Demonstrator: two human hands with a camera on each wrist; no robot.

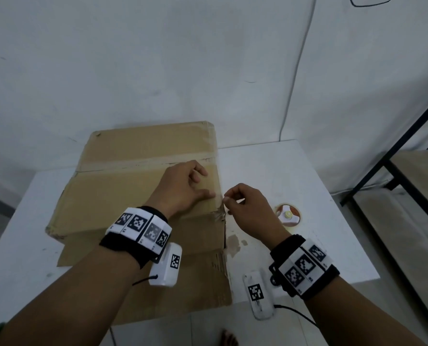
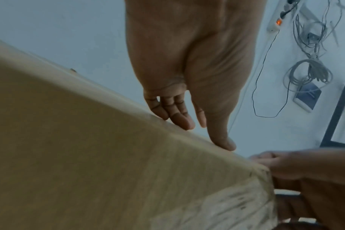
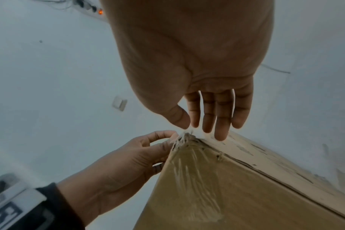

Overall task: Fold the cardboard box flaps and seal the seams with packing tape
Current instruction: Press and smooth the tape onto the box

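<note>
Hands: left point(image 1: 183, 188) flat on box point(image 1: 123, 186), right point(image 1: 245, 208) pinching blurred crumpled tape point(image 1: 219, 213).

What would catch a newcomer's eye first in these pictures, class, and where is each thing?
The big cardboard box fills the middle of the white table, with a clear tape strip along its top seam. At its near right corner both hands meet: the left hand rests on the top, and the right hand pinches crinkled clear tape at the corner. A tape roll lies just right of them.
</note>
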